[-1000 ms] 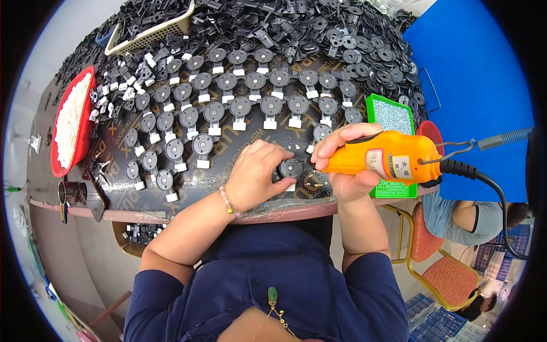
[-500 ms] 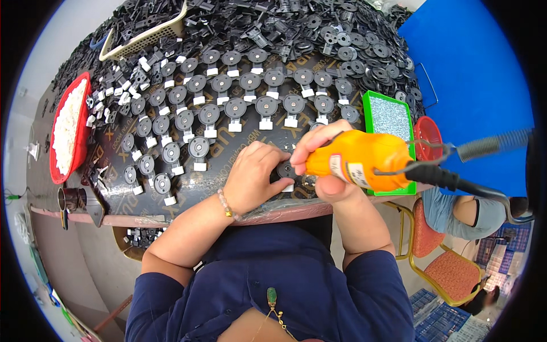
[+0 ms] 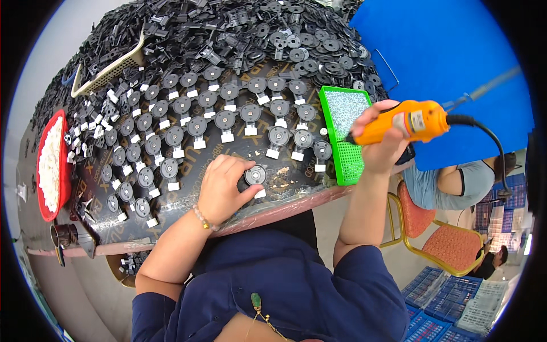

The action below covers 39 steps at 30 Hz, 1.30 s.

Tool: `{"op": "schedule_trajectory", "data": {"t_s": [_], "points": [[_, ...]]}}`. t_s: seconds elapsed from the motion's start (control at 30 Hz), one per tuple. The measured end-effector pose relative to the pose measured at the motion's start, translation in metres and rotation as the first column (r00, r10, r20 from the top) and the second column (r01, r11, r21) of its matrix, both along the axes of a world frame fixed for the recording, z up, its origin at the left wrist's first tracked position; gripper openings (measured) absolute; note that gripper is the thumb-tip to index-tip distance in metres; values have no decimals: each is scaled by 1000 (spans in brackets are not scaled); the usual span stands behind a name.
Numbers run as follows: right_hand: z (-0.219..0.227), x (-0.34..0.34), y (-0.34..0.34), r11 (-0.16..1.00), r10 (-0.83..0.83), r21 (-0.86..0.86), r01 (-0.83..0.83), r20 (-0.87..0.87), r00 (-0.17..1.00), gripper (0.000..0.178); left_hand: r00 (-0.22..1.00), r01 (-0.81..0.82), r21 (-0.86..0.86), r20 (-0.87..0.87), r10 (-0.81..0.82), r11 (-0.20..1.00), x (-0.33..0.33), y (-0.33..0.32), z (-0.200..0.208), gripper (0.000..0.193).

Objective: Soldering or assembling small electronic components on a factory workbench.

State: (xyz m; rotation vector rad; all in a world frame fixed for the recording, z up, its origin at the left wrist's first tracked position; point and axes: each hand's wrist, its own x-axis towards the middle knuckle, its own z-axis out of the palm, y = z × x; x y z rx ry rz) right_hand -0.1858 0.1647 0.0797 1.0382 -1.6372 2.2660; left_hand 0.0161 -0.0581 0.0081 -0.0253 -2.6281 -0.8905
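Observation:
My left hand [image 3: 224, 185] curls thumb and fingers around a black disc-shaped part with a white foot [image 3: 254, 175], which lies on the dark table near its front edge. In my right hand [image 3: 380, 142] is an orange electric screwdriver [image 3: 420, 121], its black nose pointing left over a green tray [image 3: 347, 181]. The tray's far part is covered with small silvery pieces, likely screws; its near part shows bare green holes. Rows of similar black disc parts with white feet [image 3: 225, 119] lie beyond my left hand. The screwdriver's tip is too small to make out.
Heaped black plastic parts [image 3: 199, 34] cover the far table, with a beige basket [image 3: 108, 73] among them. A red basin of white pieces [image 3: 51, 165] stands at left. A blue board [image 3: 444, 51] is at right. The screwdriver's cord [image 3: 494, 139] hangs near a seated person [image 3: 464, 176].
My right hand has lifted the screwdriver from the disc part and moved it right, over the green tray. My left hand still holds the part. The whole view has shifted and tilted.

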Motion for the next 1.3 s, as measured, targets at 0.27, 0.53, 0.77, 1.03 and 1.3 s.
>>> {"op": "schedule_trajectory", "data": {"t_s": [0.27, 0.53, 0.77, 1.03, 1.3], "points": [[-28, -44, 38, 976, -217, 40, 216, 14, 976, 56, 1000, -10, -28, -25, 9, 1000, -4, 4, 2, 47], [-33, -48, 42, 970, -243, 30, 242, 35, 969, 55, 1000, -11, -39, -19, 10, 999, -4, 5, 1, 48], [-24, -39, 43, 973, -230, -16, 231, 22, 973, 59, 999, -46, -55, 1, 46, 997, -3, 4, 4, 50], [9, 42, -11, 971, 186, -149, -189, -37, 982, 77, 1000, -25, -61, -17, 24, 998, -4, 1, -3, 48], [-18, 84, -80, 878, 479, -81, -472, 162, 863, 81, 999, -39, -21, 2, 39, 999, -4, 0, -4, 46]]}}
